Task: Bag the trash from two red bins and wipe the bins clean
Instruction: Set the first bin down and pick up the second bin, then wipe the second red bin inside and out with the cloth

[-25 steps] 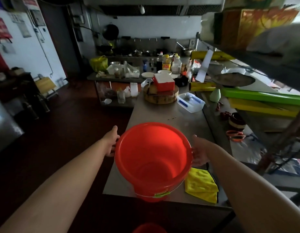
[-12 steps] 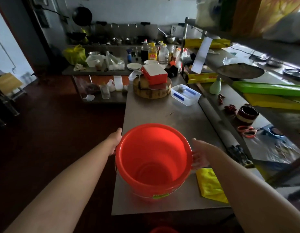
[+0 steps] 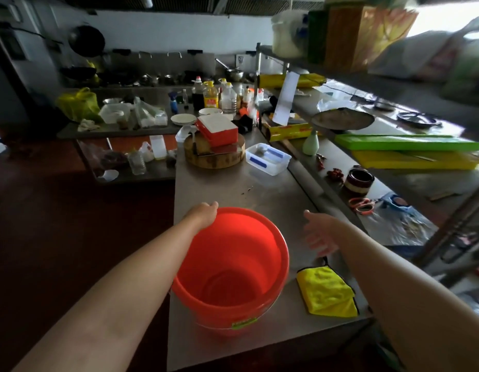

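An empty red bin (image 3: 230, 267) stands upright at the near end of the steel table (image 3: 259, 194), with a green label low on its front. My left hand (image 3: 203, 212) grips the bin's far left rim, fingers hidden behind it. My right hand (image 3: 317, 232) hovers off the bin to its right, fingers spread and holding nothing. A folded yellow cloth (image 3: 326, 291) lies on the table right of the bin, below my right hand. No second bin is in view.
Further up the table sit a clear plastic tub (image 3: 267, 158) and a round wooden chopping block (image 3: 214, 155) with a red box (image 3: 218, 128) on it. A cluttered lower shelf (image 3: 394, 189) runs along the right. Dark floor lies to the left.
My right hand has let go of the bin's right rim and moved away with fingers spread. The bin now stands on the table, and the cloth shows fully.
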`<action>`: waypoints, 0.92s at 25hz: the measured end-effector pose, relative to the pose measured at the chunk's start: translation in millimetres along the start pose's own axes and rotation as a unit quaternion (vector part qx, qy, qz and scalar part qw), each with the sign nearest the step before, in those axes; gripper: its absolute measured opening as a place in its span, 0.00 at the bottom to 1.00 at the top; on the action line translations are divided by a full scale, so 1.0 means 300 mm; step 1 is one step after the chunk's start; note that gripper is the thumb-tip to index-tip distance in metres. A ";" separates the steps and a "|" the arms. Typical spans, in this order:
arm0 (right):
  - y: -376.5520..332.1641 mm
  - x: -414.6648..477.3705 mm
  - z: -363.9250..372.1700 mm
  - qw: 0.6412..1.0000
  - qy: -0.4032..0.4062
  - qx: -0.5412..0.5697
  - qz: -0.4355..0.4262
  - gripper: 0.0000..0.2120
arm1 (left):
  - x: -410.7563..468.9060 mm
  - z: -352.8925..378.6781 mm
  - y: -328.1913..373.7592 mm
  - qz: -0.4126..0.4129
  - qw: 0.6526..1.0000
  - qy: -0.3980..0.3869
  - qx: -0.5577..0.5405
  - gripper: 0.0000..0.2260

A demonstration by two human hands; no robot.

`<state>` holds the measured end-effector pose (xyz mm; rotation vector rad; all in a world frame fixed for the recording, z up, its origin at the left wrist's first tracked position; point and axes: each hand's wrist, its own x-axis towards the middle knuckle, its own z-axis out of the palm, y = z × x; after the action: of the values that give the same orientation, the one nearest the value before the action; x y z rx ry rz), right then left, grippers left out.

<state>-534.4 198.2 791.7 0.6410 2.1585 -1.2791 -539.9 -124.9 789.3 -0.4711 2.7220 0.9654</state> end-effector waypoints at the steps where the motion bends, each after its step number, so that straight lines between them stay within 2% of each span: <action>1: 0.013 -0.021 -0.038 1.000 -0.012 0.008 0.010 0.33 | -0.009 0.032 0.062 0.020 1.000 -0.014 0.000 0.27; 4: 0.053 -0.055 -0.168 0.999 -0.040 0.027 0.014 0.31 | -0.065 0.142 0.248 0.069 0.996 -0.052 -0.009 0.26; 8: 0.125 -0.058 -0.288 0.997 -0.058 0.052 -0.027 0.31 | -0.130 0.301 0.444 0.107 0.992 -0.063 -0.021 0.22; 12: 0.242 -0.021 -0.366 0.992 -0.098 0.053 -0.066 0.22 | -0.183 0.516 0.589 0.149 0.987 -0.053 -0.001 0.17; 15: 0.356 0.082 -0.382 0.994 -0.088 0.042 -0.050 0.21 | -0.190 0.715 0.597 0.155 0.987 -0.043 0.014 0.14; 18: 0.497 0.225 -0.377 0.997 -0.072 0.012 -0.020 0.21 | -0.173 0.955 0.533 0.128 0.988 -0.075 0.033 0.11; 21: 0.654 0.380 -0.348 0.998 -0.057 -0.019 0.001 0.15 | -0.136 1.183 0.416 0.108 0.985 -0.109 0.080 0.13; 23: 0.747 0.469 -0.322 0.996 -0.047 -0.072 -0.014 0.11 | -0.128 1.297 0.331 0.109 0.978 -0.128 0.122 0.14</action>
<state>-514.9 399.2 595.2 0.4840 2.1657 -1.1329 -504.3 206.2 561.3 -0.0015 2.6397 0.6690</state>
